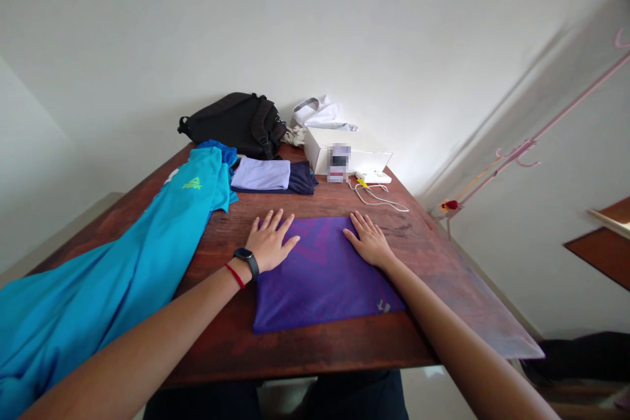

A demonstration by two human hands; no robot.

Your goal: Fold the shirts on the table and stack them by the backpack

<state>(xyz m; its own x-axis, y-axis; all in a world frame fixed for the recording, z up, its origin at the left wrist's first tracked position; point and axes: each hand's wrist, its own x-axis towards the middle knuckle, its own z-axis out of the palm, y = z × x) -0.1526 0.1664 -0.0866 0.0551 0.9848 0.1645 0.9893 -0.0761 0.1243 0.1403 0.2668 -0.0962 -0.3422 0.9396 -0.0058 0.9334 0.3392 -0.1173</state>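
A folded purple garment point(322, 282) lies flat on the wooden table point(325, 344) in front of me. My left hand point(270, 239) rests flat on its far left corner with the fingers spread; a black band and a red cord circle the wrist. On the far right corner lies my right hand point(368, 239), palm down, fingers stretched out. Neither hand holds anything.
A turquoise shirt point(113, 282) drapes over the table's left side. Behind the purple garment lie a folded lilac cloth point(262, 174) on a dark navy one point(301, 178), a black backpack point(235, 121), a white box point(364, 152), a white cable point(378, 197) and white cloth point(322, 115).
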